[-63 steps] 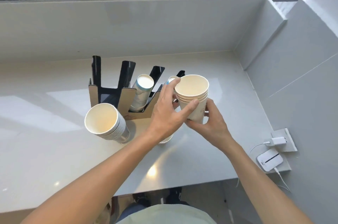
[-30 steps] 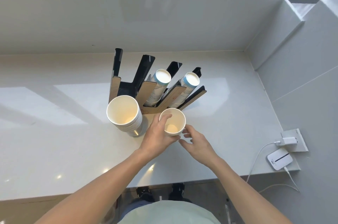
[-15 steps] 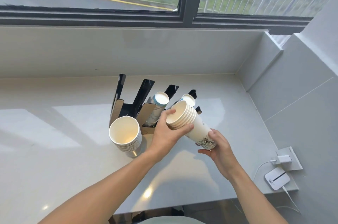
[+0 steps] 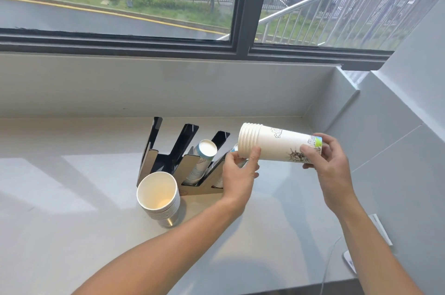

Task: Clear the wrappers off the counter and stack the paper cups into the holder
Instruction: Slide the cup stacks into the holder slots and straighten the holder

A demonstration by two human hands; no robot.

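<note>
A stack of white paper cups lies on its side in the air, rims to the left, between both hands. My left hand grips the rim end from below. My right hand holds the base end. Just left of and below the stack stands the black and wood cup holder with slanted slots; one slot holds a blue-printed cup stack, and another stack is mostly hidden behind my left hand. A second stack of white cups stands upright in front of the holder.
The pale counter meets a low wall under a window at the back and a grey wall on the right. A white charger and cable lie at the counter's right front corner.
The cup stack has been lifted higher and turned level, rims now pointing left. The camera has tilted up, showing more of the window.
</note>
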